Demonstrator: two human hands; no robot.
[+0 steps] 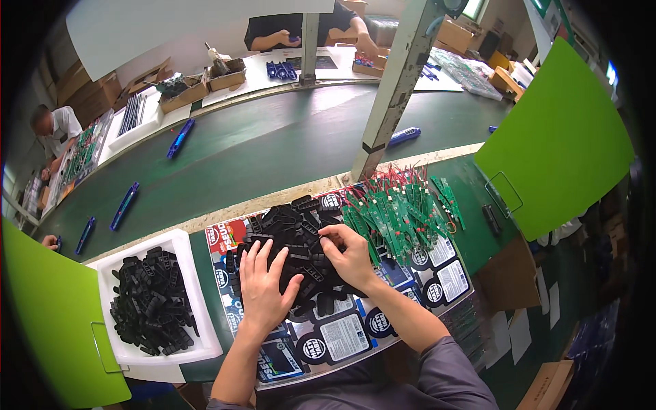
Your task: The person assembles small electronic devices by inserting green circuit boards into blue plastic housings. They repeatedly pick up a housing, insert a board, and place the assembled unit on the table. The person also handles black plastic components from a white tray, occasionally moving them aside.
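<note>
From my end, the black parts lie in a loose heap under and just ahead of both hands, on a printed sheet. The left hand is spread wide, palm down over the heap's near-left side. The right hand is narrow, thumb and fingers drawn together at the heap's right side; I cannot tell whether a part sits in that pinch.

What worries me most is tangling: the parts overlap, so I judge that a lift by the right hand could drag neighbours along, and a sweep by the left could push some off the sheet. The boards crowd in just beyond and to the right of the right hand, with red wires sticking out; a careless swing of that wrist could snag one.

Left of the left hand stands a white tray heaped with similar pieces. Beyond both hands runs the belt, carrying blue casings. A post rises ahead of the right hand, and I'd count it as blocking a straight reach there. Green panels flank both hands, well apart from them.
</note>
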